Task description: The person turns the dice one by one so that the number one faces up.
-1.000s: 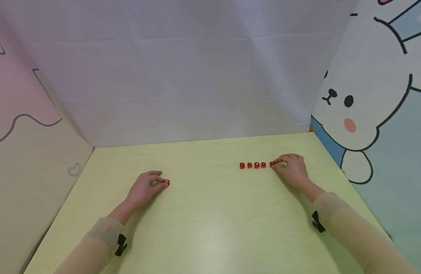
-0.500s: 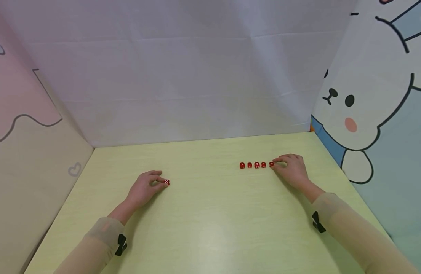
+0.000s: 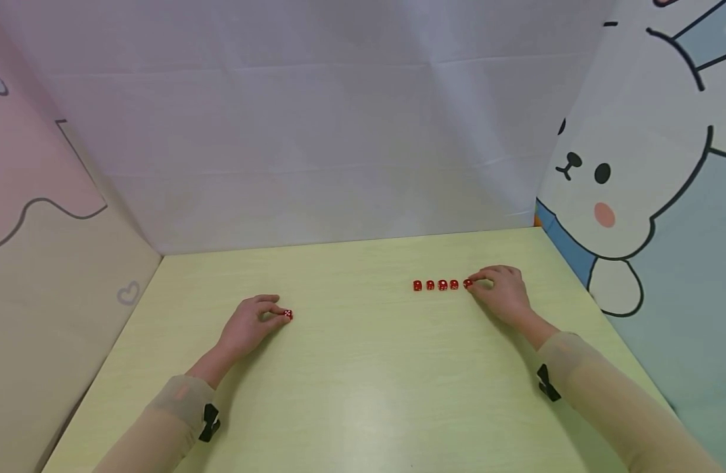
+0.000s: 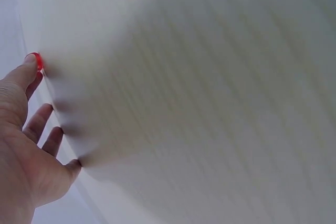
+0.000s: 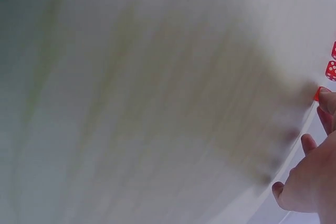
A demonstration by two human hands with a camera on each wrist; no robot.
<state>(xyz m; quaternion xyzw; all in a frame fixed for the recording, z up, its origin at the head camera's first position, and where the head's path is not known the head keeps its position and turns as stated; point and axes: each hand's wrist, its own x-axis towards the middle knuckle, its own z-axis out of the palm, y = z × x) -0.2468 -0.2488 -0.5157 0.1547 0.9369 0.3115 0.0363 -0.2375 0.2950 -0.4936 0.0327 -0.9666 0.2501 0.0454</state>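
On the left of the table, my left hand (image 3: 251, 325) pinches a red die (image 3: 288, 315) with white dots between thumb and index finger. That die (image 4: 38, 61) shows only in part in the left wrist view, behind the thumb. Far over to the right, my right hand (image 3: 504, 293) pinches another red die (image 3: 468, 284) at the right end of a row. Several more red dice (image 3: 442, 285) form that row, a small gap away from the pinched one. In the right wrist view the pinched die (image 5: 317, 94) is mostly covered by the thumb.
Both hands work over a pale yellow table (image 3: 351, 368). A white cloth wall (image 3: 339, 151) rises at its back edge. Printed panels stand at either side, with a cartoon animal (image 3: 623, 177) on the right one.
The die in my right hand has shifted very slightly left toward the row. My left hand and its die have stayed in place.
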